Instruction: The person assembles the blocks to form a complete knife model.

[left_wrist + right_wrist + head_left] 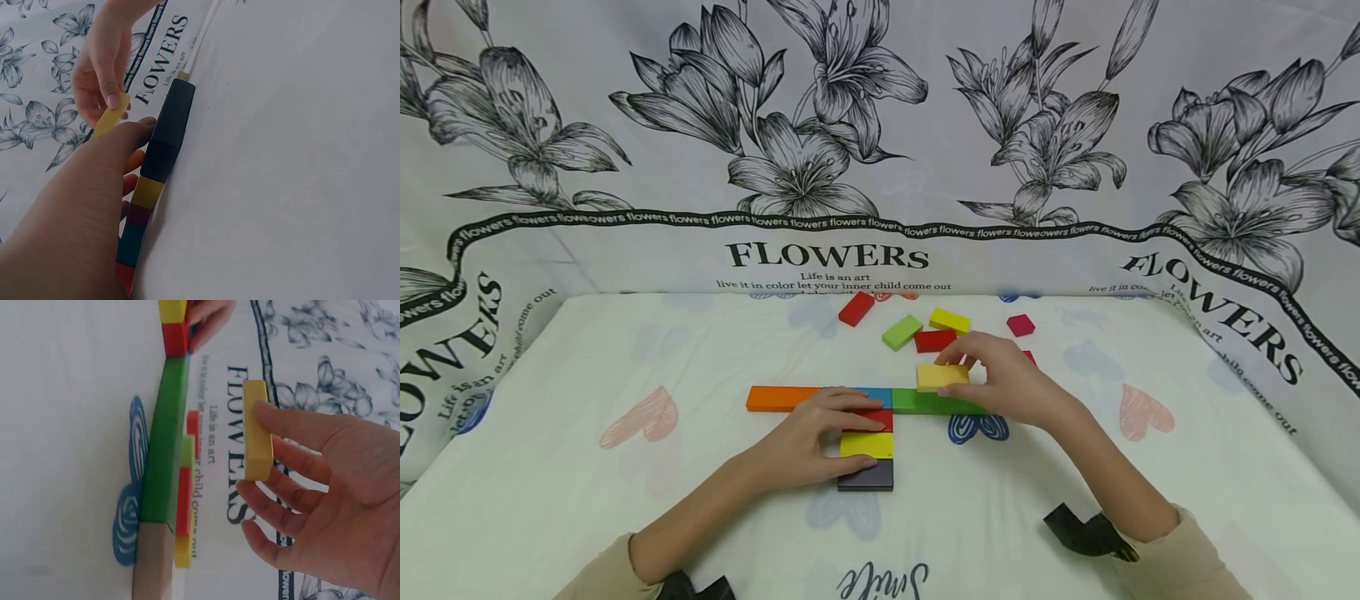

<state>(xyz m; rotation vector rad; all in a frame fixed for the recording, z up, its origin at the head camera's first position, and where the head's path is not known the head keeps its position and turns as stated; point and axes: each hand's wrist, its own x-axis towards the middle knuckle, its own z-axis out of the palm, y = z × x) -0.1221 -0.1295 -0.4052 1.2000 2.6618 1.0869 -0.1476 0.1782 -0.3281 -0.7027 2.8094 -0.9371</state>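
A pale yellow block (942,377) is pinched between the thumb and fingers of the right hand (1011,383). It is held up in the air near a long green block (936,402), and it is not put down yet. The left hand (801,440) is laid over other blocks, with its fingers spread and loose, and nothing is lifted by it.

A shape like a big T is laid out on the table (700,517). Across its top, an orange block (781,398), a blue block (880,394) and the green block are lined up. Down its stem, a red block (888,418), a yellow block (868,446) and a black block (867,477) are lined up too. Farther back, a light green block (902,332) and a pink block (1020,325) are left loose.

It looks as if one more block is being added. For the next move, the pale yellow block would need to be lined up, lowered softly and let go, with the T kept from being bumped.
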